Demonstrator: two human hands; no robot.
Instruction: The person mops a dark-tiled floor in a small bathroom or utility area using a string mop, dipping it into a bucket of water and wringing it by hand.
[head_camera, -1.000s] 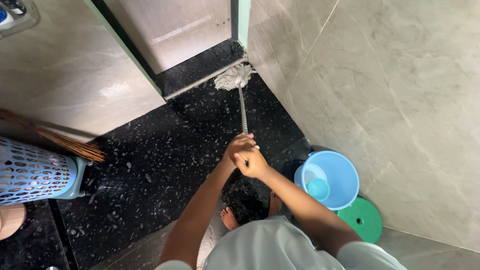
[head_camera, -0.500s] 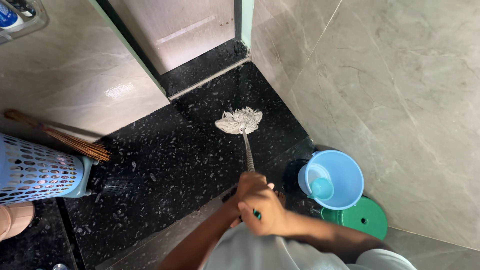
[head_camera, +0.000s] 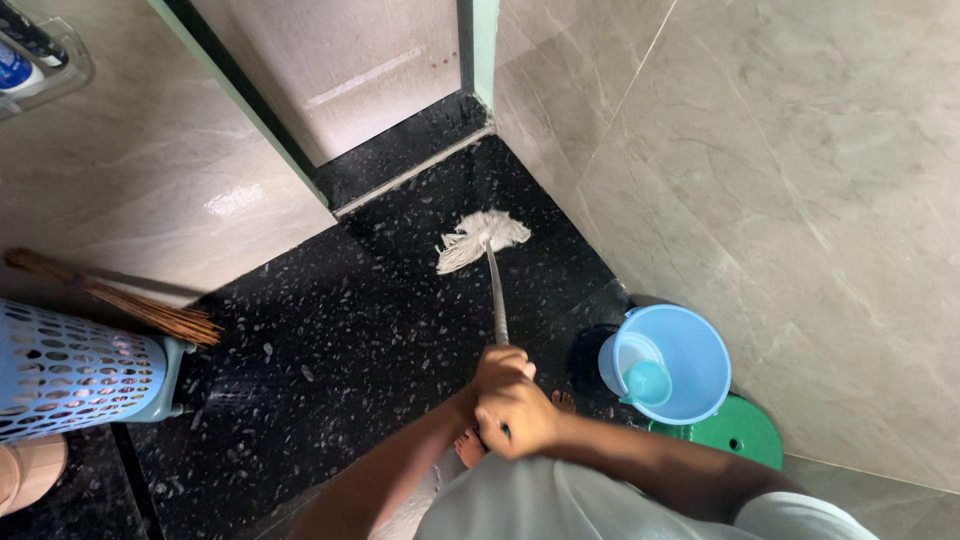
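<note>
A string mop with a white head (head_camera: 482, 238) rests on the black speckled floor (head_camera: 330, 340), its thin metal handle (head_camera: 497, 295) running back toward me. My left hand (head_camera: 497, 368) grips the handle higher up. Just below it, my right hand (head_camera: 518, 420) is closed round the same handle. The two hands touch each other. My bare toes (head_camera: 470, 447) show beneath them.
A light blue bucket (head_camera: 690, 340) with a small scoop inside stands at the right by the tiled wall, on a green round lid (head_camera: 745, 433). A blue perforated basket (head_camera: 70, 375) and a straw broom (head_camera: 150, 312) lie at left. A raised black door sill (head_camera: 400, 150) is ahead.
The mop head was pulled from the door sill corner back toward me, then shifted slightly. My hands drew down and closer to my body with the handle.
</note>
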